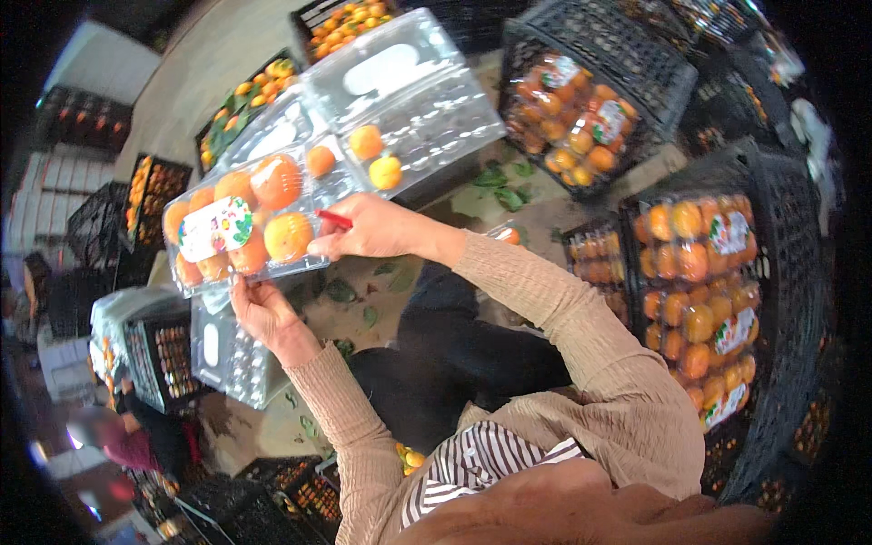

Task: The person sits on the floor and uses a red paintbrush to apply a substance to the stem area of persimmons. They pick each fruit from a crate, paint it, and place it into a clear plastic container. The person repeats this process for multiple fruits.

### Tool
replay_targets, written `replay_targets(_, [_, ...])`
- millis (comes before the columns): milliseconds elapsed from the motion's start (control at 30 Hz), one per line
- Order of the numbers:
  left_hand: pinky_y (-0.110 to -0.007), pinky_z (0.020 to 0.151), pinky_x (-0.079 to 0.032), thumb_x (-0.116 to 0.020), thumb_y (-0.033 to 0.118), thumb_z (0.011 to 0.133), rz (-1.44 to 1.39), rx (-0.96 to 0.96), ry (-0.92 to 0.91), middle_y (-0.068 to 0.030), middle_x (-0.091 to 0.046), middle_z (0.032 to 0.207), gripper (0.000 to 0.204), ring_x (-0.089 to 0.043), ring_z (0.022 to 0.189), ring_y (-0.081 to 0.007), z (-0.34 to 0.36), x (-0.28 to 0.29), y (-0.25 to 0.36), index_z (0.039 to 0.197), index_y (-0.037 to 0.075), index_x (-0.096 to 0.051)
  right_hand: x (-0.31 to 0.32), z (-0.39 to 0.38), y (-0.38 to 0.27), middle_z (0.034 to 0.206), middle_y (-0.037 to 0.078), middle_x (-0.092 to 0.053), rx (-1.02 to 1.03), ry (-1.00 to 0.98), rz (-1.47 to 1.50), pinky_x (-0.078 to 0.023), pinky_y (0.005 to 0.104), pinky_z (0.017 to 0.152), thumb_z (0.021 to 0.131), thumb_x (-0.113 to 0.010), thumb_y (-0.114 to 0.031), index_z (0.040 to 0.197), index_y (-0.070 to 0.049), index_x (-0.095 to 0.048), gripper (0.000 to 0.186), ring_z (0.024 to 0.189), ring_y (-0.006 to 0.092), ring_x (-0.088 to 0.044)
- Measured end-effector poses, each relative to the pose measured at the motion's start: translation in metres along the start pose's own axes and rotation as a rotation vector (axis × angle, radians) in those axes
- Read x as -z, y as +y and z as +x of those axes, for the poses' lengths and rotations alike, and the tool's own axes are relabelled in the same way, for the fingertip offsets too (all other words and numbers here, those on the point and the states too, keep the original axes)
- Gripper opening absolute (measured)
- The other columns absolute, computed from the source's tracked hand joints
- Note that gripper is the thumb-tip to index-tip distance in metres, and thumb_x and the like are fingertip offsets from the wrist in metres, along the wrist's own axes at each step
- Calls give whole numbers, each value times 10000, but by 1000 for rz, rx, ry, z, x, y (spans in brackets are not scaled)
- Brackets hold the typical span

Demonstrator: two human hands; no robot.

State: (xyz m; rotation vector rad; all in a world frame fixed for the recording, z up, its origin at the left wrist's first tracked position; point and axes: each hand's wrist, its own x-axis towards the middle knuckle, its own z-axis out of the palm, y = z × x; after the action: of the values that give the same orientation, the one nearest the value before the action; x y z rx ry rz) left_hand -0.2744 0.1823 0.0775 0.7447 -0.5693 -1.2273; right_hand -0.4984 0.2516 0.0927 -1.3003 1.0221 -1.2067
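Clamshell pack (241, 232), clear plastic and full of orange fruit with a colourful label on its lid, is held up at about ten o'clock from the middle of the view, above the person's lap. Under it lies a dusty concrete floor (227, 54) strewn with green leaves (498, 182), hemmed in by black plastic crates (627, 54); those at one and three o'clock are stacked with filled packs (699, 300), and more crates of loose fruit (350, 23) sit at eleven and twelve o'clock. The place looks like a packing yard or shed.

The pack's long axis runs from eight o'clock to two o'clock, lid facing the camera, its far end reaching an open, nearly empty tray (400, 109) that holds only three fruits. Left hand (263, 313) supports the pack's lower edge from beneath, fingers curled up against it. Right hand (368, 232) grips the pack's right end, fingers closed on it, with a small red thing (334, 219) pinched there too. Another stack of empty clear trays (232, 354) rests at eight o'clock.
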Motion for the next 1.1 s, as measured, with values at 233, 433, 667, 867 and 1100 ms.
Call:
replay_targets(233, [-329, 846, -455, -556, 56, 858, -20, 92, -171, -95, -617, 995, 95, -581, 935, -190, -44, -25, -43, 942, 11, -563, 24, -35, 29, 737, 100, -665, -78, 180, 162, -485, 278, 674, 706, -704, -101, 821, 45, -614, 207, 697, 152, -633])
replay_targets(433, [-345, 877, -446, -557, 34, 853, -3, 101, -222, -87, -607, 1039, 177, -562, 990, -192, -54, -23, -58, 1030, 30, -548, 33, -42, 40, 694, 92, -658, -74, 265, 194, -501, 284, 643, 702, -659, -25, 819, 61, -612, 152, 653, 162, -640])
replay_targets(667, [-363, 937, -425, -530, 63, 854, -41, 216, -254, -101, -586, 1096, 217, -544, 1049, -201, -48, -15, -48, 1062, 4, -539, 50, -75, 10, 808, 64, -646, -154, 108, -21, -480, 254, 722, 802, -693, -98, 1120, 42, -510, 393, 764, 95, -606])
replay_targets(867, [-351, 946, -421, -474, 89, 883, -71, 401, -446, -88, -573, 1095, 205, -536, 1066, -193, -69, -32, -51, 1065, 1, -509, 70, -128, 20, 1077, 90, -602, 5, 83, 326, -444, 257, 790, 867, -630, -287, 1264, 38, -456, 542, 905, 111, -547])
replay_targets(1100, [-370, 1021, -362, -601, 289, 860, 233, 593, -964, -130, -358, 1377, 716, -400, 1249, -233, -140, -96, -52, 1406, 60, -198, 70, -217, -15, 968, 24, -594, -262, 135, 13, -442, 252, 717, 713, -784, -200, 1209, -7, -502, 602, 803, 87, -518])
